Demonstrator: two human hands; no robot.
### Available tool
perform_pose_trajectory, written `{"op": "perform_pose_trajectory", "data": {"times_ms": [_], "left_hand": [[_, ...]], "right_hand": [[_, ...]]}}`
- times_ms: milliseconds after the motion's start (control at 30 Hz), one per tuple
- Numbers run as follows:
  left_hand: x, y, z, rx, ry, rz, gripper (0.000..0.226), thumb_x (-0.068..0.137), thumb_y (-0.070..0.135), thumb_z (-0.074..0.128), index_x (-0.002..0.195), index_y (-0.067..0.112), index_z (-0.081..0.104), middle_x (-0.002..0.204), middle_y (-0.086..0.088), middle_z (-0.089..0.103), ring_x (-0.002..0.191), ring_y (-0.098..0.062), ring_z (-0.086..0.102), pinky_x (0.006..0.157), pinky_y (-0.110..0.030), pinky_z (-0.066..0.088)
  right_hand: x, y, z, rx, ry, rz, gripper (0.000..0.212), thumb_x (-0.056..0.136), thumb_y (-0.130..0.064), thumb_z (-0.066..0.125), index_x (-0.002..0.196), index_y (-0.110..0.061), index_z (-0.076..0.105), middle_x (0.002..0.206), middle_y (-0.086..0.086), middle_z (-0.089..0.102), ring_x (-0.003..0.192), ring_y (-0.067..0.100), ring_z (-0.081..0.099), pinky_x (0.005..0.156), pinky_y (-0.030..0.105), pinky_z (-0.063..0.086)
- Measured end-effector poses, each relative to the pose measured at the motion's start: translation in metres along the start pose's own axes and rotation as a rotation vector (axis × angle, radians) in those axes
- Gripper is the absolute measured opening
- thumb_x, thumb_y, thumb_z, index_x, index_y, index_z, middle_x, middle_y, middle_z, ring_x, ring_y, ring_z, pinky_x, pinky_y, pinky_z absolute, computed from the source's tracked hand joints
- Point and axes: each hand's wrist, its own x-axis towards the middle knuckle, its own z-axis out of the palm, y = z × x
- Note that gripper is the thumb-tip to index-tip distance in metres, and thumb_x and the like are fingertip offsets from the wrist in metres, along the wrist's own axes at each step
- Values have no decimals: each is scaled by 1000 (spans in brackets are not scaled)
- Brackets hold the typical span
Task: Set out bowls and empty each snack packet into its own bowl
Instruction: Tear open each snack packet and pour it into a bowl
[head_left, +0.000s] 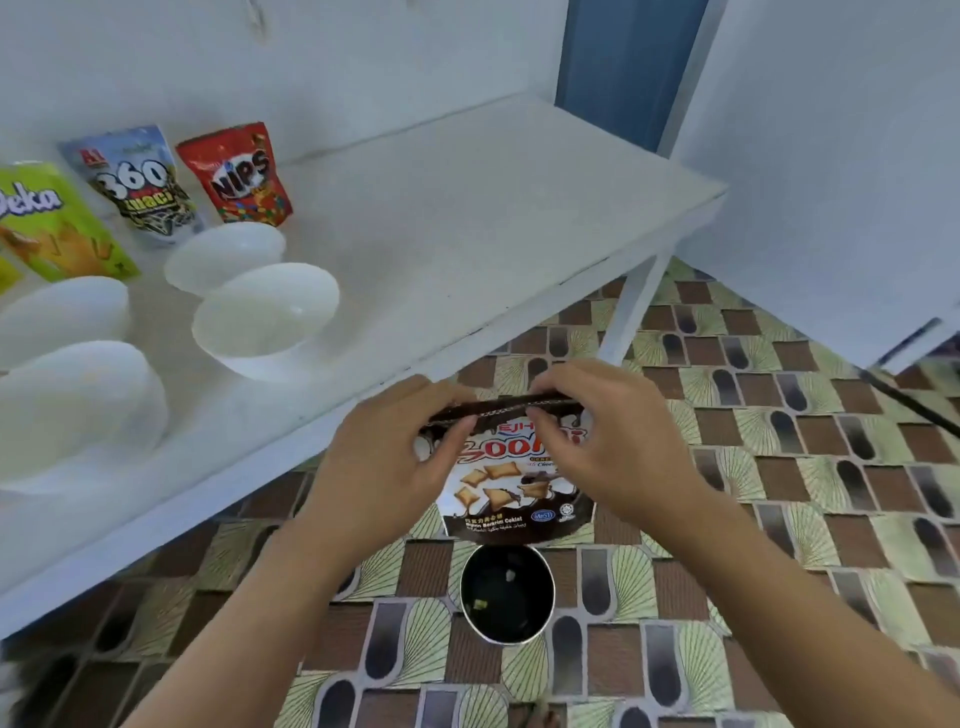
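Observation:
A brown and white biscuit packet (511, 488) hangs in front of me, off the table and above the floor. My left hand (395, 447) pinches the left part of its top edge, and my right hand (608, 436) pinches the right part. On the white table (467, 208) stand several white bowls: one near the front (265, 317), one behind it (223, 254), and two at the left (62, 312) (72, 400). Behind the bowls stand a red Nips packet (236, 174), a 360 packet (137, 182) and a green Deka packet (57, 223).
A small round bin with a black liner (506, 595) stands on the patterned floor, right below the held packet. A table leg (631, 306) drops at the right. A blue door strip (623, 67) shows behind the white wall.

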Motion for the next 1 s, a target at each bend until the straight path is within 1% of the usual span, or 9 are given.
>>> {"op": "perform_pose_trajectory", "data": {"times_ms": [67, 167, 333, 500, 667, 767, 833, 933, 1000], "left_hand": [[-15, -10, 29, 18, -46, -43, 17, 97, 33, 63, 112, 31, 68, 100, 17, 67, 93, -4, 61, 80, -34, 53], [-40, -28, 73, 28, -94, -90, 17, 94, 27, 67, 111, 30, 69, 99, 15, 67, 91, -6, 62, 75, -36, 55], [-79, -62, 152, 34, -86, -164, 17, 87, 18, 77, 103, 22, 75, 95, 11, 71, 77, -9, 67, 68, -34, 58], [-113, -121, 236, 38, -120, -247, 17, 88, 22, 75, 104, 28, 74, 93, 15, 67, 73, -12, 66, 62, -36, 57], [-137, -179, 309, 29, -189, -299, 16, 88, 27, 73, 104, 30, 73, 97, 18, 65, 71, -7, 66, 64, -33, 58], [-147, -210, 345, 37, -264, -336, 22, 87, 28, 75, 108, 33, 71, 101, 20, 64, 83, -6, 66, 71, -34, 59], [-150, -222, 362, 87, -431, -384, 33, 89, 40, 72, 121, 40, 64, 108, 20, 61, 98, -6, 62, 82, -33, 56], [-152, -226, 375, 193, -682, -398, 50, 91, 55, 61, 138, 42, 50, 118, 14, 58, 111, -9, 56, 87, -32, 51], [-147, -221, 374, 242, -669, -378, 47, 95, 56, 54, 139, 40, 49, 121, 11, 59, 113, -12, 57, 89, -35, 52]], "right_hand": [[-22, 20, 17, 12, -66, 32, 8, 88, -21, 69, 96, -19, 68, 86, -7, 67, 79, 14, 61, 68, 39, 54], [-55, 48, 47, 28, -164, 69, 8, 88, -20, 69, 96, -20, 68, 89, -8, 67, 83, 15, 62, 69, 39, 54], [-107, 98, 118, 79, -238, 97, 12, 89, -14, 71, 100, -16, 69, 95, -3, 68, 87, 17, 63, 75, 39, 55], [-152, 148, 203, 117, -236, 143, 13, 87, -11, 73, 99, -15, 70, 95, -3, 67, 88, 17, 63, 76, 31, 54], [-191, 197, 283, 133, -284, 217, 12, 89, -17, 72, 101, -16, 71, 96, -5, 66, 87, 16, 62, 75, 33, 55], [-210, 221, 324, 89, -341, 236, 15, 88, -18, 72, 103, -17, 70, 99, -5, 66, 90, 17, 63, 76, 33, 56], [-222, 235, 345, 38, -435, 253, 19, 89, -22, 71, 108, -20, 69, 105, -4, 67, 95, 19, 63, 80, 36, 56], [-231, 243, 359, -65, -600, 277, 31, 93, -33, 62, 123, -23, 63, 120, -4, 63, 112, 22, 59, 93, 43, 50], [-229, 239, 357, -114, -615, 275, 33, 95, -36, 58, 126, -24, 61, 125, -3, 62, 117, 23, 56, 96, 43, 48]]}}
